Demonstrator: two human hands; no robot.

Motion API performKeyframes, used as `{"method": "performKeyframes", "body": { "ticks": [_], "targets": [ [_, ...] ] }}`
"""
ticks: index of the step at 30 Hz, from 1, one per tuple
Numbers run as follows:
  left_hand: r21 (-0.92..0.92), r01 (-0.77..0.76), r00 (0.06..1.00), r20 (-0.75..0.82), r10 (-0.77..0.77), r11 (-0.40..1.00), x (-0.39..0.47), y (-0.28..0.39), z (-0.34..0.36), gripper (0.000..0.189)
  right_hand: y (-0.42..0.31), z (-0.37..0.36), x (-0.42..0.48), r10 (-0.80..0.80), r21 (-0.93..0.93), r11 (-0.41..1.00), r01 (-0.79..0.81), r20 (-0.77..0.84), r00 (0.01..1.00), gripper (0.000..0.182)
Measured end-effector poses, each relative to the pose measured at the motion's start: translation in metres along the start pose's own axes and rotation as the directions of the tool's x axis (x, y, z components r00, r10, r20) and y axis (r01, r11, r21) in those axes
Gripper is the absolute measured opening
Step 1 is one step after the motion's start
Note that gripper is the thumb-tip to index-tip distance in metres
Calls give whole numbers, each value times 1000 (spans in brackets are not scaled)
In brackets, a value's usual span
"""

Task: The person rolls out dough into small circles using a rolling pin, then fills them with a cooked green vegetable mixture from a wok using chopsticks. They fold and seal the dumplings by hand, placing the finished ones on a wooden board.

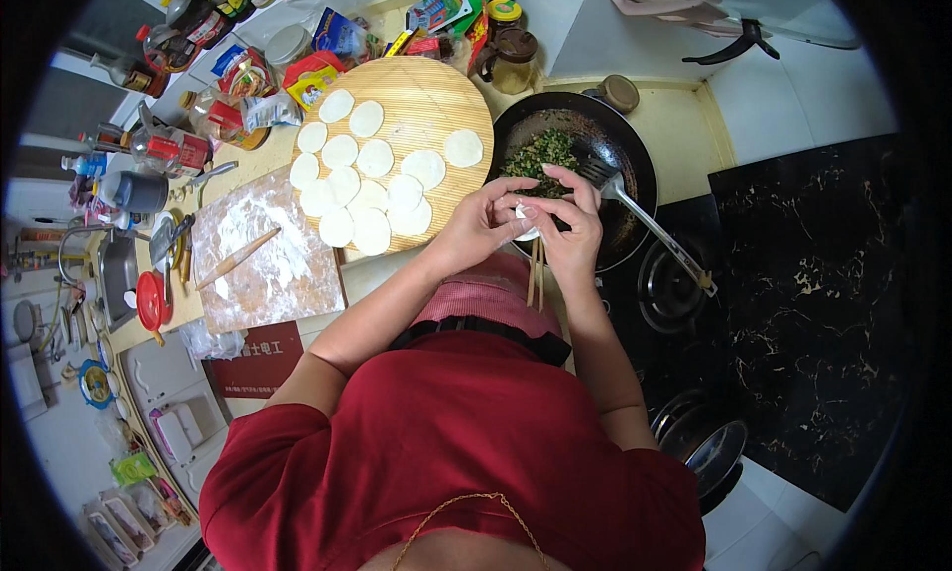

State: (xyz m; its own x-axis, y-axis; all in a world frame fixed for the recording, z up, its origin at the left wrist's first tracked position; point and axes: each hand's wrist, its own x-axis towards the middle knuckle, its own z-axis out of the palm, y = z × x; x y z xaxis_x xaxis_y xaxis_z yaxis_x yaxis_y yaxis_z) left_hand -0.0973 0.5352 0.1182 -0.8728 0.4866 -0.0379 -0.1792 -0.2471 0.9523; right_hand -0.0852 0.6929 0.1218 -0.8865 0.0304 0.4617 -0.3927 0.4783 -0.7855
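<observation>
My left hand [476,225] and my right hand [571,217] meet over the near rim of a black wok [625,232], pinching a small white dough wrapper [526,234] between their fingers. Most of the wrapper is hidden, so what it contains cannot be seen. A pair of wooden chopsticks [536,273] points down towards my body from beneath my right hand. Chopped green filling [547,153] lies in the wok, beside a slotted metal spatula [647,217] resting over its right rim. To the left, several round dough wrappers [375,158] lie on a round slatted tray [428,87], some overlapping.
A floured board [312,284] with a wooden rolling pin [238,258] is at the left. Jars, bottles and food packets [245,72] crowd the counter behind. A gas burner [673,284] and a black marbled panel [803,310] lie at right; a sink [117,281] is far left.
</observation>
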Motion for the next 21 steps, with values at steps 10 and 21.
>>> {"method": "performKeyframes", "body": {
  "ticks": [10,21],
  "targets": [
    [-28,6,1000,-16,-6,1000,0,-2,-1,47,1,3,0,-24,-20,1000,24,25,999,22],
    [-120,30,999,-31,-33,992,4,-3,-3,45,15,7,-11,123,175,979,-103,-108,987,16]
  ]
}}
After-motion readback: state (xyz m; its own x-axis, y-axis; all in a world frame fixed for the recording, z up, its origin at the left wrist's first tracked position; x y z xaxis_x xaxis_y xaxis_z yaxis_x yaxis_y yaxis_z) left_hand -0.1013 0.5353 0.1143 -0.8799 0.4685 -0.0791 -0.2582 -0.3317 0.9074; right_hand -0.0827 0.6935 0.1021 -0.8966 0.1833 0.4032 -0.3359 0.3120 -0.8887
